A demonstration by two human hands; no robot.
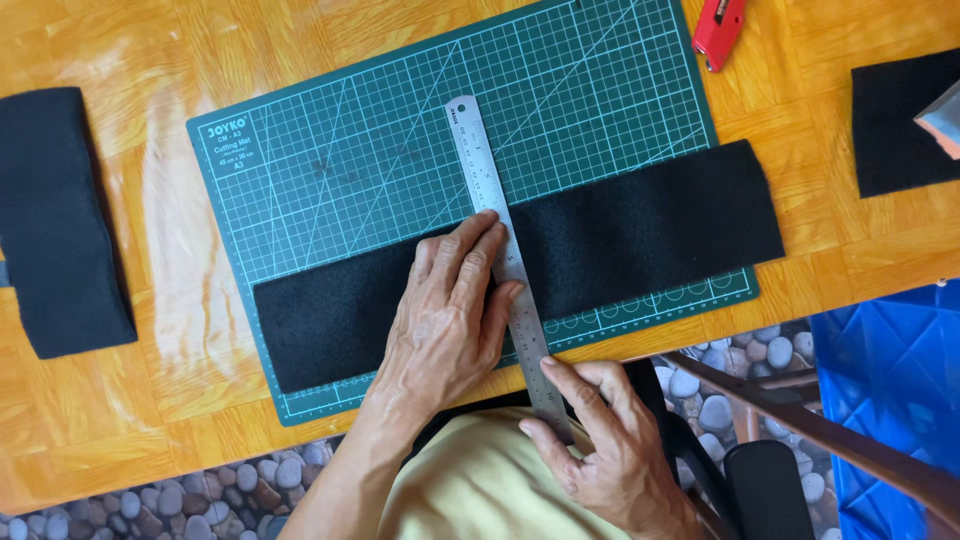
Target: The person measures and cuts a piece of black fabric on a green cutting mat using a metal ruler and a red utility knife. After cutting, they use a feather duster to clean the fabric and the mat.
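Black felt, a long strip (640, 235), lies slantwise across our green cutting mat (400, 160), its right end running off the mat onto the orange wooden table (120, 420). Across the strip we have laid a steel ruler (487, 190), its far end up on the grid and its near end hanging past the table edge toward our lap. Our left hand (450, 320) lies flat and spread on the felt, fingertips pushing against the ruler's left edge, grasping nothing. Our right hand (600, 440) pinches the ruler's near end between thumb and fingers. We judge the step in hand to be squaring the ruler across the strip for a mark or a cut; the next move calls for steady downward pressure so the ruler does not skate on the fabric, and for a blade or marker, which neither hand has. A red tool (718, 30) (too cropped to tell its kind) lies at the far edge beyond the mat. More black felt waits aside: one folded piece (60, 220) at the left, another (895, 120) at the right.
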